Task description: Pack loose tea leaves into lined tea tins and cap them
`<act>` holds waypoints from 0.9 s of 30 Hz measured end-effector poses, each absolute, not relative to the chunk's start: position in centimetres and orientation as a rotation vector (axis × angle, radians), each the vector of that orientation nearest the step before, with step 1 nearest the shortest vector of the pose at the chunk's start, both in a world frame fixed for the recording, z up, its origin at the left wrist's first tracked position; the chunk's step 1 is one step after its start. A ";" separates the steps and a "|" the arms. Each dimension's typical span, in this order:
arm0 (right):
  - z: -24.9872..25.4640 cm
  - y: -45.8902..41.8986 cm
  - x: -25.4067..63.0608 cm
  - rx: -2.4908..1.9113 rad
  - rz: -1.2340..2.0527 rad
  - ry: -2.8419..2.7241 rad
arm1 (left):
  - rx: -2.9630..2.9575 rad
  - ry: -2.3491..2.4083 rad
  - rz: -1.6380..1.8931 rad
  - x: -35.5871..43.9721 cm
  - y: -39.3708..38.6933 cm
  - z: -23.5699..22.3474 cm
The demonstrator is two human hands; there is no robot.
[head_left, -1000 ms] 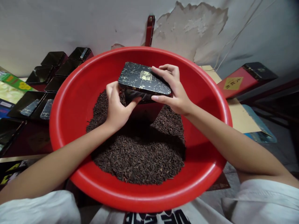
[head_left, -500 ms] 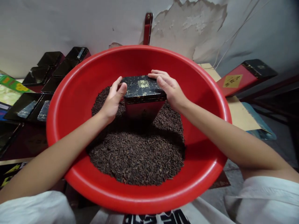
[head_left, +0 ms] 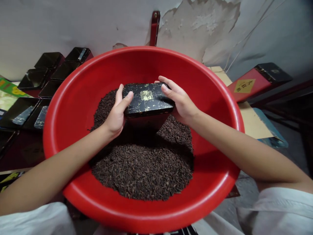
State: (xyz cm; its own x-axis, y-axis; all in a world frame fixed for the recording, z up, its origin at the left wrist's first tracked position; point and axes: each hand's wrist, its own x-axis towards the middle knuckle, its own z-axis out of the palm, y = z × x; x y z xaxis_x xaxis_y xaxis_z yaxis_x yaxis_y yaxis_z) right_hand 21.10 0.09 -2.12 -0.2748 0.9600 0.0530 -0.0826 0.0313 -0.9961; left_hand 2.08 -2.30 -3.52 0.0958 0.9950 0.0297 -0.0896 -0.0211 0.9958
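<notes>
A rectangular tea tin (head_left: 150,101) with a black, gold-flecked top and a dark red body is held between my two hands. It sits over dark loose tea leaves (head_left: 144,173), and shadow hides its lower end. My left hand (head_left: 117,112) grips the tin's left side, its thumb along the top edge. On the right side, my right hand (head_left: 181,101) holds the tin with the thumb near the top's corner and the fingers partly behind it. The leaves lie heaped in a large red plastic basin (head_left: 215,156).
Several open black-rimmed tins (head_left: 18,112) stand left of the basin. At the right, a red tin with a black end (head_left: 259,81) leans on a tan board (head_left: 256,125). A dark red strip (head_left: 154,27) rests against the peeling wall (head_left: 195,23) behind.
The tin has tilted and turned a little, showing more of its black top and less of its red side. Both hands have moved with it and keep their hold.
</notes>
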 end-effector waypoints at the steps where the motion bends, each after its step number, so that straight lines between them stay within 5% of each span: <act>1: -2.0 -0.1 21.0 -0.983 1.463 -1.334 | 1.188 1.052 1.190 2.2 -2.5 -3.6; 8: -0.7 -0.7 21.5 -1.032 1.767 -1.307 | 1.281 1.098 1.312 2.6 -3.9 -4.3; 20: -2.3 -1.4 21.4 -0.961 1.596 -1.389 | 1.524 1.076 1.234 1.3 -4.5 -4.8; 27: -2.8 -1.9 21.2 -0.961 1.476 -1.590 | 1.316 1.147 1.573 3.4 -5.5 -6.1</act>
